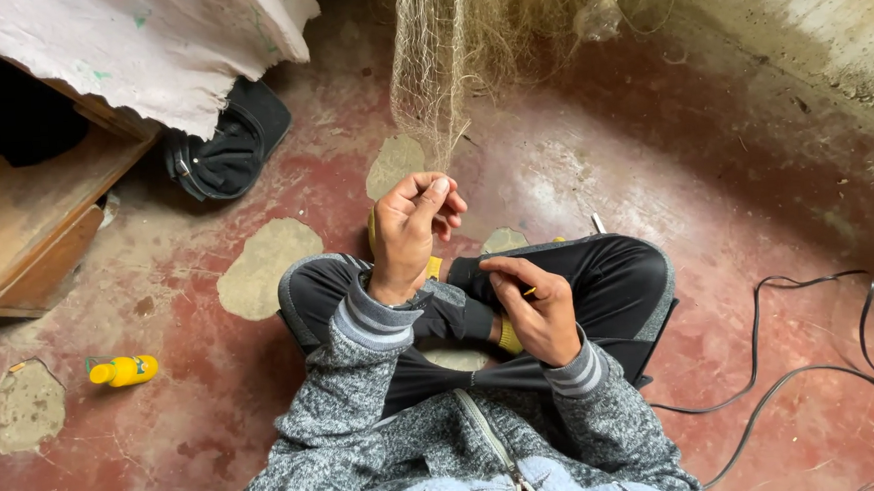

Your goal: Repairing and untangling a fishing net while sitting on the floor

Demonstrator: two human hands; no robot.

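I sit cross-legged on a worn red floor in black trousers and a grey jacket. My left hand (pixel 408 229) is raised in front of me, its fingers pinched on the lower edge of a fine beige fishing net (pixel 436 66) that hangs down from above. My right hand (pixel 537 310) rests low over my crossed legs and grips a small yellow netting needle (pixel 529 291), of which only the tip shows. Yellow footwear peeks out under my legs.
A small yellow bottle (pixel 125 370) lies on the floor at the left. A wooden bench (pixel 27 227) under a torn pale sheet stands at the far left, with a black bag (pixel 228 147) beside it. Black cables (pixel 812 355) trail across the floor at the right. A concrete wall (pixel 804 27) rises at the top right.
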